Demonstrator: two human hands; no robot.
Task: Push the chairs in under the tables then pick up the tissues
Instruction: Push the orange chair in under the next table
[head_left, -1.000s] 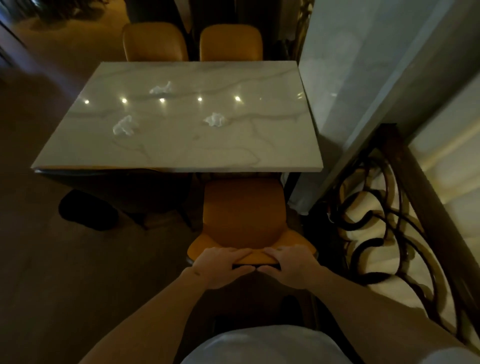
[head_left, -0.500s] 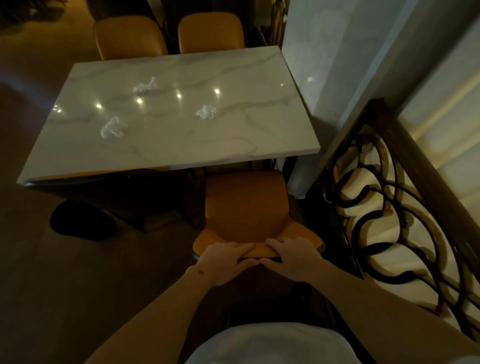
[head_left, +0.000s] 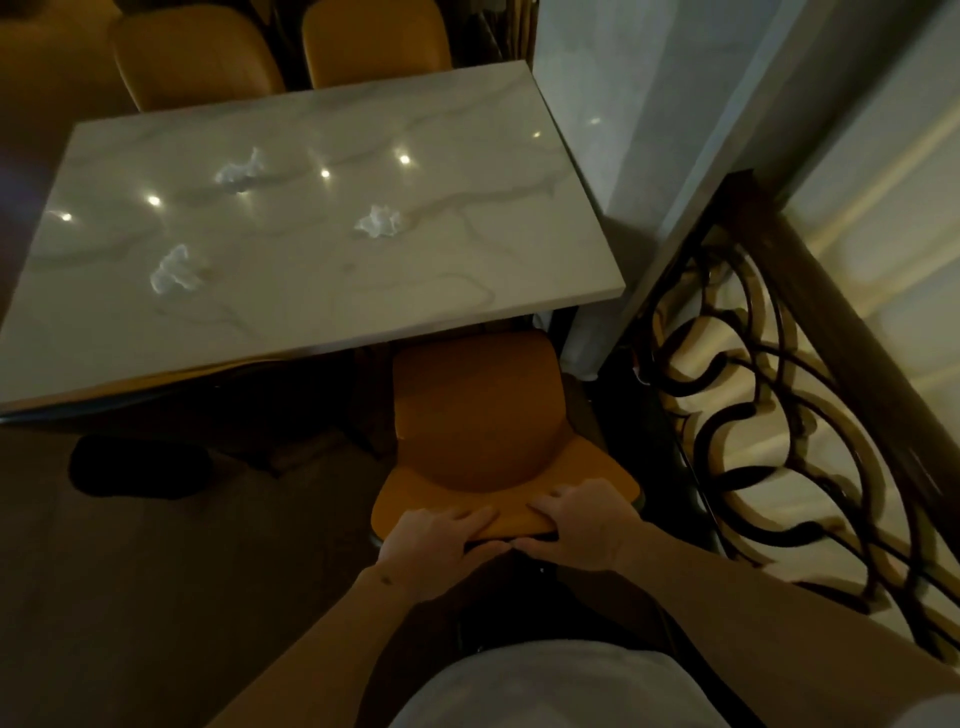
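An orange chair (head_left: 475, 410) stands at the near right side of the marble table (head_left: 467, 291), its seat partly under the tabletop. My left hand (head_left: 434, 545) and my right hand (head_left: 584, 525) both grip the top edge of its backrest, side by side. Three crumpled white tissues lie on the table: one at the near left (head_left: 174, 270), one further back (head_left: 240, 167), one near the middle (head_left: 378, 222). Two more orange chairs, a left one (head_left: 195, 54) and a right one (head_left: 374, 41), sit at the far side.
A dark wrought-iron railing (head_left: 779, 395) with a wooden handrail runs close along the chair's right. A pale wall or pillar (head_left: 649, 104) stands beside the table's right edge. A dark round object (head_left: 140, 465) lies on the floor under the table's near left.
The chair has slid a little further under the tabletop with both hands on its backrest. The view has shifted, so the table sits more to the left.
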